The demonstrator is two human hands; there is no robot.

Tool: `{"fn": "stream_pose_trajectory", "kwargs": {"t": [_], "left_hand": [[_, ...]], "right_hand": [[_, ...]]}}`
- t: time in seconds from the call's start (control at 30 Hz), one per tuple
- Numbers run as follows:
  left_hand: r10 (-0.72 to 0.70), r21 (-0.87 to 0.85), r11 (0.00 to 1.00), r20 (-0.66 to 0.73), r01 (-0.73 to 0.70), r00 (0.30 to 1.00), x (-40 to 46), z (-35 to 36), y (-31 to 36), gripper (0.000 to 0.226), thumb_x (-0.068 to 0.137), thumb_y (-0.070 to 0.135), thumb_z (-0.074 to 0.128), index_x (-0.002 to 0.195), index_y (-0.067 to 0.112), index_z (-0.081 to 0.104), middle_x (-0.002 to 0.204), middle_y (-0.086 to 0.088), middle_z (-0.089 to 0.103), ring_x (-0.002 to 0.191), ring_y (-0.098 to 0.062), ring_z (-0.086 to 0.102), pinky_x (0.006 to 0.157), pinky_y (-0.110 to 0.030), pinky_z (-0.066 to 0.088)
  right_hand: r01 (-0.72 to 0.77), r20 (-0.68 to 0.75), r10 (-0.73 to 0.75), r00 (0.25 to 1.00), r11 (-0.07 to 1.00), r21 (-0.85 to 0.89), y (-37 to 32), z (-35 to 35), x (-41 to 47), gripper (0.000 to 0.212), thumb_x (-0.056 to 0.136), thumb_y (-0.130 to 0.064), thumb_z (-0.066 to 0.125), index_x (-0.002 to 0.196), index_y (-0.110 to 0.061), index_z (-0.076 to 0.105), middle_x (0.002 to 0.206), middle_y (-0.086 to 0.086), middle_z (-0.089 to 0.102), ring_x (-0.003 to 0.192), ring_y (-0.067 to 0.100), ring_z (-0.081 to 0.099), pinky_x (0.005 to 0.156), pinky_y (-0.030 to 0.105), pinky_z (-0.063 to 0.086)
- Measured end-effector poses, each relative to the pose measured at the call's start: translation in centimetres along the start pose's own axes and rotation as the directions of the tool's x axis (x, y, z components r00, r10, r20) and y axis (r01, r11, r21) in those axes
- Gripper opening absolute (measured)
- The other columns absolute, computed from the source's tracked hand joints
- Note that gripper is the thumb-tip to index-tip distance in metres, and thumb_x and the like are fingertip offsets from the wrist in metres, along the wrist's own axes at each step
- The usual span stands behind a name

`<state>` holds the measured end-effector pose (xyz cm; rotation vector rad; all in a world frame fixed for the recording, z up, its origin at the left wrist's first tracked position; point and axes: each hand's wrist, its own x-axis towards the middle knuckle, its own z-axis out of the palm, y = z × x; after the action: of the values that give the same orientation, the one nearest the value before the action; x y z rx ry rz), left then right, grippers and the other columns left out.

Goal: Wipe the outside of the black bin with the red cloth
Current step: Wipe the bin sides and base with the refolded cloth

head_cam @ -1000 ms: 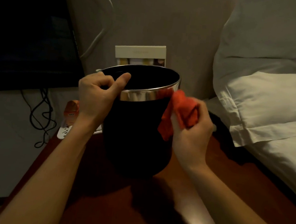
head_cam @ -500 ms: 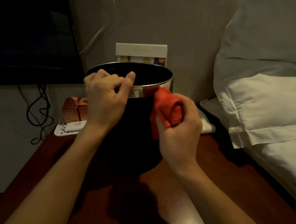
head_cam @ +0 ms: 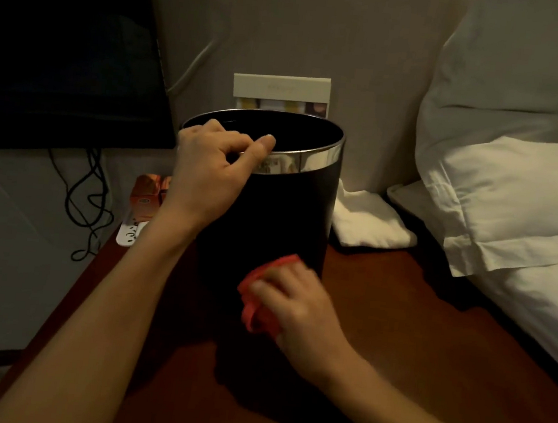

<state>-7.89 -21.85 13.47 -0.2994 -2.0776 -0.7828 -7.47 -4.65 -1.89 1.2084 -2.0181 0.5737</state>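
The reddish-brown worktop [head_cam: 413,328] carries the upright black bin [head_cam: 280,218] near its far edge. The left hand [head_cam: 211,169] is clamped on the bin's chrome rim [head_cam: 314,161]. The right hand [head_cam: 298,311] grips the bunched red cloth [head_cam: 258,298], pressing it against the bin's lower outside wall.

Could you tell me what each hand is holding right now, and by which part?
The left hand grips the bin by its metal rim; the right hand holds the bunched cloth.
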Motion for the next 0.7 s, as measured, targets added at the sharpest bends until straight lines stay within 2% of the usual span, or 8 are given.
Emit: {"fn": "stream_pose_trajectory", "kwargs": {"t": [0.07,0.13,0.23,0.37,0.47,0.57,0.63,0.7], "left_hand": [[-0.021,0.011,1.000,0.014,0.021,1.000,-0.1,-0.1,0.2,0.030,0.086,0.058,0.055,0.067,0.037,0.062,0.066,0.012,0.049,0.072,-0.005,0.046,0.080,-0.048,0.042],[-0.040,0.040,0.998,0.041,0.039,0.998,-0.1,-0.3,0.4,0.029,0.082,0.064,0.058,0.063,0.042,0.057,0.071,0.009,0.051,0.081,-0.015,0.050,0.082,-0.049,0.044],[-0.061,0.040,0.997,0.066,0.059,0.996,0.1,-0.5,0.7,0.032,0.079,0.067,0.058,0.060,0.041,0.055,0.073,0.008,0.051,0.085,-0.018,0.051,0.084,-0.052,0.045],[-0.058,0.048,0.997,0.107,0.053,0.993,0.2,-0.8,0.8,0.032,0.081,0.063,0.059,0.059,0.040,0.054,0.071,0.012,0.047,0.076,-0.009,0.047,0.084,-0.054,0.044],[-0.083,0.054,0.996,0.163,0.075,0.983,0.2,-1.4,1.1,0.033,0.081,0.066,0.056,0.061,0.040,0.055,0.076,0.008,0.050,0.085,-0.017,0.050,0.083,-0.053,0.044],[-0.046,0.036,0.999,0.189,0.040,0.981,-0.4,-2.0,1.3,0.027,0.084,0.061,0.059,0.069,0.039,0.058,0.076,0.012,0.051,0.089,-0.018,0.050,0.085,-0.053,0.043],[0.009,0.042,0.999,0.198,-0.017,0.980,-0.9,-2.1,1.5,0.021,0.085,0.056,0.060,0.080,0.035,0.061,0.077,0.019,0.053,0.085,-0.012,0.051,0.086,-0.054,0.044],[0.043,0.054,0.997,0.204,-0.055,0.978,-1.0,-2.0,1.8,0.018,0.086,0.051,0.058,0.085,0.033,0.060,0.077,0.022,0.052,0.082,-0.009,0.050,0.087,-0.055,0.043]], "right_hand": [[-0.163,-0.209,0.178,0.962,0.983,0.084,0.7,-2.3,1.6,0.031,0.086,-0.013,0.072,0.117,-0.008,0.069,0.118,0.012,0.060,0.107,0.029,0.057,0.093,0.035,0.051],[-0.303,-0.366,0.346,0.864,0.937,0.171,1.3,-4.6,3.4,0.039,0.088,-0.019,0.070,0.124,-0.004,0.066,0.123,0.013,0.057,0.113,0.024,0.054,0.101,0.011,0.039],[-0.346,-0.405,0.412,0.816,0.910,0.230,1.0,-5.1,4.8,0.044,0.089,-0.026,0.069,0.126,-0.004,0.065,0.125,0.012,0.056,0.115,0.021,0.052,0.099,0.007,0.036],[-0.137,-0.224,0.144,0.964,0.989,0.048,-0.9,-1.5,1.6,0.033,0.088,-0.012,0.069,0.120,-0.004,0.068,0.123,0.013,0.061,0.113,0.027,0.055,0.093,0.035,0.051],[-0.114,0.123,0.113,0.986,0.993,0.004,-1.6,0.9,-1.6,0.033,0.085,-0.012,0.061,0.118,-0.012,0.068,0.116,0.005,0.061,0.106,0.028,0.057,0.081,0.034,0.050],[-0.575,0.216,0.534,0.818,0.747,0.335,-1.6,0.0,-3.3,0.033,0.076,-0.008,0.078,0.106,-0.022,0.073,0.104,-0.006,0.066,0.095,0.015,0.066,0.077,0.017,0.049],[-0.700,0.237,0.693,0.680,0.519,0.492,-1.1,-1.7,-3.6,0.026,0.075,-0.009,0.083,0.090,-0.027,0.072,0.089,-0.006,0.071,0.081,0.011,0.069,0.068,0.025,0.054],[-0.714,0.288,0.739,0.609,0.353,0.605,-0.6,-3.3,-3.7,0.018,0.075,-0.010,0.082,0.085,-0.020,0.070,0.082,0.005,0.072,0.078,0.023,0.070,0.069,0.040,0.054]]}}
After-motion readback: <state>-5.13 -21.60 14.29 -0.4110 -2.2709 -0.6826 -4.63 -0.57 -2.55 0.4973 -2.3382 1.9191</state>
